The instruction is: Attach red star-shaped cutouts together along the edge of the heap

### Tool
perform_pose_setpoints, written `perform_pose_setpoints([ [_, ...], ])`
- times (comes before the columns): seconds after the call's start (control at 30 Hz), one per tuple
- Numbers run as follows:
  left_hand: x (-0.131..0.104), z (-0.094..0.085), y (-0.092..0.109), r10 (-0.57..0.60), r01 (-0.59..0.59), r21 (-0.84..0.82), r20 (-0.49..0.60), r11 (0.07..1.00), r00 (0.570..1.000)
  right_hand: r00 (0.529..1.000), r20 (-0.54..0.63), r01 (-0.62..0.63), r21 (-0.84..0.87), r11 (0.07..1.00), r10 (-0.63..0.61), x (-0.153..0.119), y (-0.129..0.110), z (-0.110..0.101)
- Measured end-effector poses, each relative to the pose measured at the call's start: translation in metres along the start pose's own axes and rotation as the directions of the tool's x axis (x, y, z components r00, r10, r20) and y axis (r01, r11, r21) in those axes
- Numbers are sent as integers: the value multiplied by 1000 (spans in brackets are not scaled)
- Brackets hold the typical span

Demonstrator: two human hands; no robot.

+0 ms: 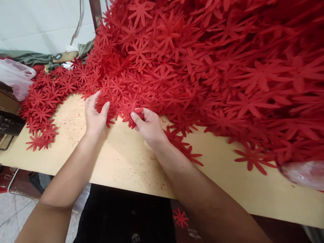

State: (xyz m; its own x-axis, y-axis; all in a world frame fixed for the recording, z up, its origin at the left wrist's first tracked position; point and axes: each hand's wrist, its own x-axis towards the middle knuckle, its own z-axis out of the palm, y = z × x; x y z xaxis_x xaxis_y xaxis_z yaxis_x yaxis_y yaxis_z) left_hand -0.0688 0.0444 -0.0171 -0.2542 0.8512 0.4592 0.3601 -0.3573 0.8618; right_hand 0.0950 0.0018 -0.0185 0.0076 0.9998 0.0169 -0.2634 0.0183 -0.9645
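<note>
A large heap of red flower-shaped cutouts [164, 77] with long narrow petals covers the back of the pale tabletop [121, 155]. At the heap's front edge my right hand [149, 126] pinches a red flower cutout [131, 118] between thumb and fingers; I cannot tell whether it is one piece or a small stack. To its left, my left hand [95, 113] is open, thumb and fingers apart, beside the cutouts, with nothing seen in it. Part of the held piece is hidden behind my right fingers.
A smaller pile of the same cutouts [42, 101] lies at the left, near a white plastic bag [15, 76]. Clear plastic [305, 173] lies at the right. Reddish crumbs are scattered on the tabletop. One cutout [180, 217] is below the table's front edge.
</note>
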Motion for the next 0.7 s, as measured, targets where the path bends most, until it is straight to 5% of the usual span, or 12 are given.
perform_pose_setpoints([
  [0.17,-15,0,24,126,-126,-14,211,992,969,997,60,45,-81,996,-41,-1,-2,1],
  [0.33,-30,12,40,-86,192,-216,422,957,903,993,110,54,-107,993,-43,0,-1,1],
  [0.53,-23,16,32,-263,414,-314,425,854,866,986,166,52,-109,993,-34,1,4,2],
  [0.7,-25,19,31,-282,425,-352,390,834,877,989,148,42,-111,993,-25,-2,1,3],
])
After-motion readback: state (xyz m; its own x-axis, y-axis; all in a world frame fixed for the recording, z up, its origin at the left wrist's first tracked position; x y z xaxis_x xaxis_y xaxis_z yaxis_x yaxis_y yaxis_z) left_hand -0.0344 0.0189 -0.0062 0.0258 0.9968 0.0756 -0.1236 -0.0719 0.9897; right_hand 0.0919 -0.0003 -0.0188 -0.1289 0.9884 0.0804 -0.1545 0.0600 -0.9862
